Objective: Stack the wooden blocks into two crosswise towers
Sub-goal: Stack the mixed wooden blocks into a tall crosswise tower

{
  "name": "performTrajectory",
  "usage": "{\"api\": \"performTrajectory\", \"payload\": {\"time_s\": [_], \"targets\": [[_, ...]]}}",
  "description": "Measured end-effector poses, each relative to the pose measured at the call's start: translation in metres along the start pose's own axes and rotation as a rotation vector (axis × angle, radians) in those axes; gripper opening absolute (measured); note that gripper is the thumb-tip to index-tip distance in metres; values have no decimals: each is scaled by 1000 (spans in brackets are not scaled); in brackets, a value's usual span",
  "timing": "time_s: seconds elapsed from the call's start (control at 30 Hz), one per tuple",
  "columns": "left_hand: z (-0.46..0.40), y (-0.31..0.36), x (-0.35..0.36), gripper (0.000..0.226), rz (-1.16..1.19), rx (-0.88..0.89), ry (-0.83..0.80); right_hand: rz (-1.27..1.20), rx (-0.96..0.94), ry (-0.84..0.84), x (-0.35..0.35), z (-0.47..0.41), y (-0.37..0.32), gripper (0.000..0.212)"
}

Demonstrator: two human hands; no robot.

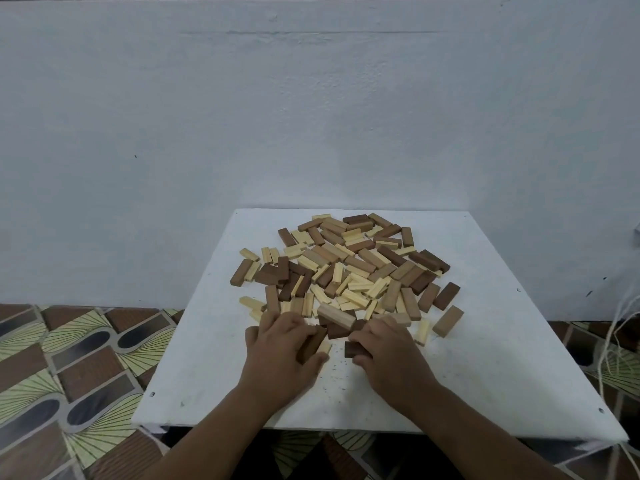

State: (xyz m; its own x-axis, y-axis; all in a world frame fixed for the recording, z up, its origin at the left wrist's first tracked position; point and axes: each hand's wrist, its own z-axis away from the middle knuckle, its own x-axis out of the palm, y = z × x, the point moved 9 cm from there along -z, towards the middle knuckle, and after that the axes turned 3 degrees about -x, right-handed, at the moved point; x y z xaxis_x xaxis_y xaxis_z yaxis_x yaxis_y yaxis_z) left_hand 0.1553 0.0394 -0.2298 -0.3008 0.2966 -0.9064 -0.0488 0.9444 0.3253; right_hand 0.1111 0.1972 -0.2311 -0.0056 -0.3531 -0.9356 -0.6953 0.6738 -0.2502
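A loose heap of wooden blocks (349, 268), pale, mid-brown and dark brown, lies scattered across the far half of a white board (485, 341). No tower stands. At the near edge of the heap, my left hand (277, 348) is closed around a dark brown block (313, 342) that tilts up between thumb and fingers. My right hand (384, 351) grips another dark brown block (353, 349), whose end shows at my fingertips. Both hands rest low on the board, a short gap apart.
The board sits low against a pale blue wall (311, 116). A patterned floor mat (69, 358) in brown, green and black surrounds it. Thin string (613, 341) hangs at the right. Single blocks lie apart at the heap's right edge (447, 321).
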Motion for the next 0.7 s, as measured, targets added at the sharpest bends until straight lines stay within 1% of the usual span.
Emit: {"api": "performTrajectory", "payload": {"time_s": [0.1,0.2,0.3,0.4,0.43,0.5,0.53,0.63,0.7], "targets": [[1,4,-3,29,-20,7,10,-67,40,-77,2,2,5,24],[2,7,-6,26,-28,-6,27,-64,72,-93,3,3,5,23],[2,14,-5,28,-67,23,24,-117,163,-57,0,2,9,23],[2,18,-4,24,-74,41,20,-249,223,12,-6,-3,13,28],[1,19,-3,22,-69,38,11,-250,222,13,-7,-6,12,31],[-1,20,-1,23,-54,16,-23,-156,197,-12,-8,-14,11,41],[-3,19,1,24,-52,3,-42,-86,196,-36,-7,-18,11,42],[-8,15,4,24,-42,-53,-94,41,219,-69,-7,-30,10,26],[-11,12,6,24,-53,-62,-128,73,230,-78,-6,-35,8,23]]}}
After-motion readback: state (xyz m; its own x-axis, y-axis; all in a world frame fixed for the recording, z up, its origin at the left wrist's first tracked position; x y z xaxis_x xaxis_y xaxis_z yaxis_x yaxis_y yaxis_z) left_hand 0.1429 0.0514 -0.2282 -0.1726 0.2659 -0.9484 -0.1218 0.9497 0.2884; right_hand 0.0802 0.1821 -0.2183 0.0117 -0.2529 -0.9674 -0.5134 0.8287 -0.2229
